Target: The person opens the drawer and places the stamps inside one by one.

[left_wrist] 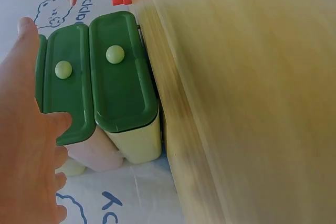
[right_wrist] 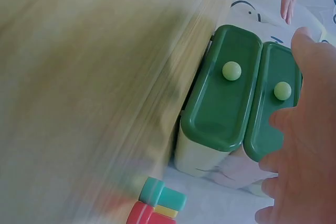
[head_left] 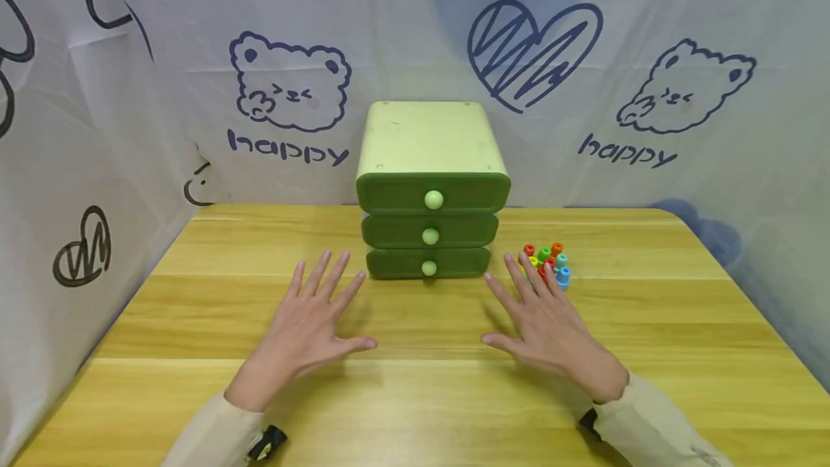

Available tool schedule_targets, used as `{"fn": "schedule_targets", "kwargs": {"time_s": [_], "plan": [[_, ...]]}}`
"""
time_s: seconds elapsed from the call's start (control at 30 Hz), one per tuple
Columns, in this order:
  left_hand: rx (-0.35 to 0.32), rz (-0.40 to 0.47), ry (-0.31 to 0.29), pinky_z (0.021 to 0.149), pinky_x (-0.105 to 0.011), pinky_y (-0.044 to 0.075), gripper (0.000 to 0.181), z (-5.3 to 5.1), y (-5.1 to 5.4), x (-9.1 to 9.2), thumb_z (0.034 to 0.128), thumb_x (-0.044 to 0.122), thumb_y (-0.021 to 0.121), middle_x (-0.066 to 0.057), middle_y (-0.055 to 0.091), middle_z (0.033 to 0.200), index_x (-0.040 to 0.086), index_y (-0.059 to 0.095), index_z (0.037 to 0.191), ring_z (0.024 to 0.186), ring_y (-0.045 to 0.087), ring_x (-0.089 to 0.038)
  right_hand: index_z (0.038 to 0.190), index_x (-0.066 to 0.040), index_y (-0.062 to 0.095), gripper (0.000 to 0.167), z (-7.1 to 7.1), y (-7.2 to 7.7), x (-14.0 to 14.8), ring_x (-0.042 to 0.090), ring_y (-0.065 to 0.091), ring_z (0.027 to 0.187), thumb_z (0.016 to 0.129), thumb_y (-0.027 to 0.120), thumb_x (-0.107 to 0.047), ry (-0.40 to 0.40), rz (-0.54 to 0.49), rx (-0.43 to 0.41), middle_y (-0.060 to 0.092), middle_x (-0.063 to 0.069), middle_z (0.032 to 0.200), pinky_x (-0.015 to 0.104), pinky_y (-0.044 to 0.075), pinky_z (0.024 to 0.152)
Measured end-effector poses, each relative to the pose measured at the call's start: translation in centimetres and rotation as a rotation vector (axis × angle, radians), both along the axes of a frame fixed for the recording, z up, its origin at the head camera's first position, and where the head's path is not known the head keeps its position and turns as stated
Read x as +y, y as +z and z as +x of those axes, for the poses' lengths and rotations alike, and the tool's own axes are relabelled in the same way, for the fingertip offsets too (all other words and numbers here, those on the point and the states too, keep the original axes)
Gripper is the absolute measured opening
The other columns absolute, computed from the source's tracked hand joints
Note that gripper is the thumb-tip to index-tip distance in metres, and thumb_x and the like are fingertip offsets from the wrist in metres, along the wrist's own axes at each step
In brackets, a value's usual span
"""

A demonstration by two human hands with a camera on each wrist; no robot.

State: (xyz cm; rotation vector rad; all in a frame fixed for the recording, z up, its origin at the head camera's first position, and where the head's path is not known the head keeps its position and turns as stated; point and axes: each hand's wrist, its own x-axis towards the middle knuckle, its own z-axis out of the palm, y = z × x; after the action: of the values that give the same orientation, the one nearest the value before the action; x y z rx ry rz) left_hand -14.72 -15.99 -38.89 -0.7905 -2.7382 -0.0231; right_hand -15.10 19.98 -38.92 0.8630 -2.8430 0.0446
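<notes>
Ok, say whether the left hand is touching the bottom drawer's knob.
Apart. The head view shows it: the left hand is wholly left of the bottom knob, with green drawer front showing between.

The right hand [head_left: 545, 326] masks some coloured pegs [head_left: 564, 277]; over in the left wrist view, the left hand [left_wrist: 23, 145] blots out most of the top drawer [head_left: 394, 194]; and both sleeves [head_left: 210, 434] vanish off the head view's bottom edge!

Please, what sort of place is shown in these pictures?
Probably an indoor tabletop set-up: a wood-grain table, a green drawer unit on it, and a pale, wrinkled sheet with cartoon bears behind.
</notes>
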Motion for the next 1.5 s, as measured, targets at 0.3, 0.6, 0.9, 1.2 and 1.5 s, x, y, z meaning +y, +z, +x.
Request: {"fn": "schedule_targets", "kwargs": {"time_s": [0.3, 0.6, 0.9, 1.2, 1.5], "plan": [[-0.073, 0.173, 0.008, 0.114, -0.057, 0.013, 0.084, -0.4, 0.8, -0.3, 0.0948, 0.07, 0.025, -0.02, 0.021, 0.156, 0.006, 0.036, 0.149, 0.142, 0.016, -0.04, 0.146, -0.003, 0.042, 0.07, -0.3, 0.6, -0.4, 0.043, 0.018, 0.141, 0.096, 0.051, -0.052, -0.032, -0.13, -0.015, 0.024, 0.026, 0.153, 0.058, 0.023, 0.111], [0.001, 0.512, -0.04, 0.109, -0.057, 0.027, 0.065, -2.3, 2.8, 0.7, 0.1036, 0.05, 0.03, -0.017, 0.03, 0.153, 0.002, 0.04, 0.146, 0.138, 0.029, -0.037, 0.136, 0.001, 0.052, 0.051, -1.3, 2.2, -2.3, 0.037, 0.048, 0.124, 0.095, 0.064, -0.026, -0.046, -0.513, -0.068, 0.053, 0.02, 0.135, 0.055, 0.042, 0.1], [-0.052, 0.846, 0.045, 0.113, -0.048, 0.026, 0.062, -4.8, 5.4, 2.4, 0.1052, 0.044, 0.025, -0.018, 0.034, 0.151, 0.002, 0.031, 0.15, 0.136, 0.033, -0.037, 0.14, 0.001, 0.046, 0.05, -3.4, 4.8, -5.0, 0.028, 0.056, 0.115, 0.099, 0.057, -0.026, -0.062, -0.792, -0.321, 0.06, 0.015, 0.127, 0.046, 0.051, 0.088], [-0.218, 1.083, 0.141, 0.115, -0.042, 0.024, 0.059, -8.0, 8.5, 3.5, 0.1047, 0.043, 0.026, -0.012, 0.034, 0.153, 0.007, 0.032, 0.151, 0.139, 0.03, -0.029, 0.14, -0.003, 0.047, 0.047, -4.8, 6.4, -6.7, 0.027, 0.057, 0.115, 0.1, 0.055, -0.028, -0.057, -0.936, -0.448, 0.06, 0.013, 0.127, 0.042, 0.054, 0.086], [-0.455, 1.215, 0.19, 0.112, -0.036, 0.03, 0.061, -11.5, 11.5, 3.5, 0.1002, 0.039, 0.049, -0.012, 0.036, 0.151, 0.005, 0.035, 0.148, 0.137, 0.035, -0.025, 0.137, 0.002, 0.048, 0.044, -5.9, 7.1, -7.8, 0.029, 0.06, 0.108, 0.102, 0.053, -0.024, -0.045, -1.063, -0.559, 0.061, 0.017, 0.124, 0.042, 0.055, 0.083]]}}
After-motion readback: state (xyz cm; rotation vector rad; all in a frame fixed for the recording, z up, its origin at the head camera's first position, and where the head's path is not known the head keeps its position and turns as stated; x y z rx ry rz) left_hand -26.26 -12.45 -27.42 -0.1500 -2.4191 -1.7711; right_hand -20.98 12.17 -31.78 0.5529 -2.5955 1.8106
